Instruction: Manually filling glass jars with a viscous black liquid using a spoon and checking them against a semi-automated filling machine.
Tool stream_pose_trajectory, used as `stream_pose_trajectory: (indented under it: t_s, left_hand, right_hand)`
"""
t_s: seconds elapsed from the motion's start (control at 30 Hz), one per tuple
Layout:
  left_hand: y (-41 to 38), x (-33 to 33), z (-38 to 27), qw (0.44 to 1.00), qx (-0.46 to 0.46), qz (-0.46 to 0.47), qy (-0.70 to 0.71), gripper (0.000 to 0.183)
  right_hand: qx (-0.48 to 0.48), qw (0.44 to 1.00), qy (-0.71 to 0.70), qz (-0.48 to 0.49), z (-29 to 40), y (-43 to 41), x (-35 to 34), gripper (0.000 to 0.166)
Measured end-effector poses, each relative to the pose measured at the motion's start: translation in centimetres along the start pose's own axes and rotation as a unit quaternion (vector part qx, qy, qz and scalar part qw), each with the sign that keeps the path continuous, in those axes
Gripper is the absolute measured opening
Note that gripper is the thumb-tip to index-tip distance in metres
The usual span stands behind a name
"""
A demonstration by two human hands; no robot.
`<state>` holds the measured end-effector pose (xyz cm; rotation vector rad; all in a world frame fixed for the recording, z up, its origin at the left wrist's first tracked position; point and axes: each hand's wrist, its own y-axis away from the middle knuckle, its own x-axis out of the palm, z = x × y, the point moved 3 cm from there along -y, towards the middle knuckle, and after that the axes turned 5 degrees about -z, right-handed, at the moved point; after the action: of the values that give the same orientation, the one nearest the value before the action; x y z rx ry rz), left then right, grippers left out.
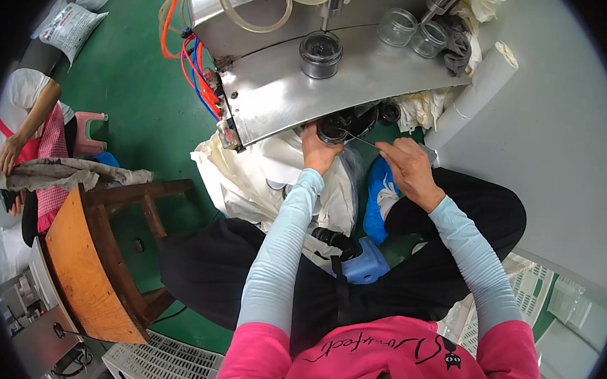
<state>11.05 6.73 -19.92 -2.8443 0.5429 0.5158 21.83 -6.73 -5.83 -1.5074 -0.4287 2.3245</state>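
Note:
Below the front edge of the steel machine table point(288, 92), my left hand point(320, 150) grips a round jar with dark contents point(332, 129). My right hand point(411, 170) holds a thin metal tool point(360, 137), its far end at the mouth of that jar. Behind the jar is a larger dark container point(362, 121), partly hidden under the table edge. A glass jar of dark stuff point(320, 55) stands on the table under a steel nozzle point(326, 19). Two clear glass jars point(398, 27) stand farther right, near another nozzle.
A white cloth or bag point(247, 175) hangs below the table, beside a blue plastic stool point(364, 263). At left stand a wooden stool point(88, 265) and a seated co-worker point(31, 121). Coloured hoses point(201, 79) run down the machine's left side. A white roll point(473, 95) leans at right.

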Motion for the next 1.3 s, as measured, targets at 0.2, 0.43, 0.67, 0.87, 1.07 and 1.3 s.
stream_pose_trajectory:
  t_s: [0.2, 0.43, 0.67, 0.87, 1.07, 1.3]
  left_hand:
    - [0.0, 0.4, 0.3, 1.000, -0.004, 0.013, -0.014, 0.043]
    - [-0.3, 1.2, 2.1, 0.998, -0.027, 0.044, 0.021, 0.041]
    - [-0.5, 1.3, 1.7, 1.000, -0.029, 0.006, 0.008, 0.042]
    - [-0.6, 1.2, 1.8, 0.999, -0.038, 0.012, -0.014, 0.049]
    - [-0.7, 0.5, 0.8, 0.999, -0.034, -0.026, -0.032, 0.054]
    - [-0.5, 0.6, 1.4, 0.999, -0.023, -0.038, -0.019, 0.054]
  right_hand:
    - [0.066, 0.997, -0.031, -0.032, -1.3, 0.8, 0.3, 0.016]
    - [0.111, 0.990, -0.067, -0.052, -1.5, 1.0, 0.6, 0.013]
    - [0.133, 0.987, -0.076, -0.043, -1.7, 1.2, 0.8, 0.014]
    - [0.132, 0.985, -0.091, -0.064, -1.3, 1.0, 1.2, 0.014]
    - [0.134, 0.984, -0.086, -0.075, -0.7, 0.9, 0.5, 0.016]
    - [0.147, 0.984, -0.080, -0.062, -0.5, 0.8, 0.7, 0.016]
